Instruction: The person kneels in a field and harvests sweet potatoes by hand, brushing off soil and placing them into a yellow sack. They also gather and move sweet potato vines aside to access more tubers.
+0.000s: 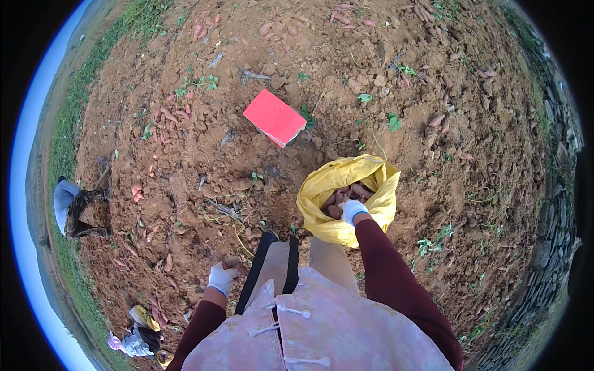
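My right hand (353, 211), in a white knit glove with a blue cuff, reaches into the mouth of a yellow woven sack (345, 174) and touches the sweet potatoes (335, 199) inside; its fingertips are partly hidden, so a grip cannot be told. At the lower left, my left hand (223, 278), gloved alike, is closed on a reddish-brown sweet potato (236, 266) beside my left leg. The sack stands open on the soil, just in front of my right leg.
A red box (274, 118) lies on the cloddy soil ahead. Piles of sweet potatoes (169, 116) are scattered around. One person (76, 208) stands at the far left; another (137, 341) is low at the bottom left near yellow sacks. A stone wall (552, 208) runs along the right.
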The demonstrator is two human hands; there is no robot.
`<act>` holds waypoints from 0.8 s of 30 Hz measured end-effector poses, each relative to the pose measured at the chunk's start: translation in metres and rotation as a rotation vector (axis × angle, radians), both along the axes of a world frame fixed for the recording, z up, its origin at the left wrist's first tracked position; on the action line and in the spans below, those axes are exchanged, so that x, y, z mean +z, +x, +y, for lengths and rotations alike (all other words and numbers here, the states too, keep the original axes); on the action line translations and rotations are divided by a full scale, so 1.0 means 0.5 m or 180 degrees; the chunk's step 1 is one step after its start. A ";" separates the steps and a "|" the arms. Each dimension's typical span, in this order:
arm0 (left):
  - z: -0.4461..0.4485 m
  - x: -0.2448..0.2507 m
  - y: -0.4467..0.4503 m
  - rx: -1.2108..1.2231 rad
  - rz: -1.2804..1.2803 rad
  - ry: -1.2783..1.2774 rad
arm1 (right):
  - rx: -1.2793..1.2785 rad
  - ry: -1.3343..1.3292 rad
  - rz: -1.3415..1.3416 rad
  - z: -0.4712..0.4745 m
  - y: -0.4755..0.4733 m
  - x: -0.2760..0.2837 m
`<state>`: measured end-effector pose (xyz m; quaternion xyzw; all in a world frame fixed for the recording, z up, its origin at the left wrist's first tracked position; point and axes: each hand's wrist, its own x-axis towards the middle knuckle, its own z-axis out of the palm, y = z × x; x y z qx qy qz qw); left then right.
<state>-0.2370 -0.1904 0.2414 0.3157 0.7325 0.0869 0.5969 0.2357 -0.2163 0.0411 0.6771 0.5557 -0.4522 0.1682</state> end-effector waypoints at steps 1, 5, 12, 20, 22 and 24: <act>0.015 0.003 0.022 -0.0076 -0.0155 0.0065 | -0.0202 0.0328 -0.0082 -0.011 0.011 0.030; 0.098 0.019 0.144 -0.0856 -0.0919 0.0153 | -0.1166 0.1554 0.0405 0.021 -0.021 0.188; 0.159 0.054 0.394 -0.1525 -0.1463 0.1333 | -0.1598 0.0907 0.2955 0.098 -0.174 0.456; 0.239 0.175 0.407 -0.0718 -0.2968 0.0987 | -0.2478 0.0223 0.4818 0.153 -0.122 0.546; 0.256 0.195 0.400 -0.0524 -0.3249 0.1103 | -0.2452 0.0253 0.4648 0.166 -0.126 0.545; 0.271 0.205 0.392 -0.0403 -0.3314 0.1200 | -0.2730 0.0353 0.5394 0.178 -0.141 0.534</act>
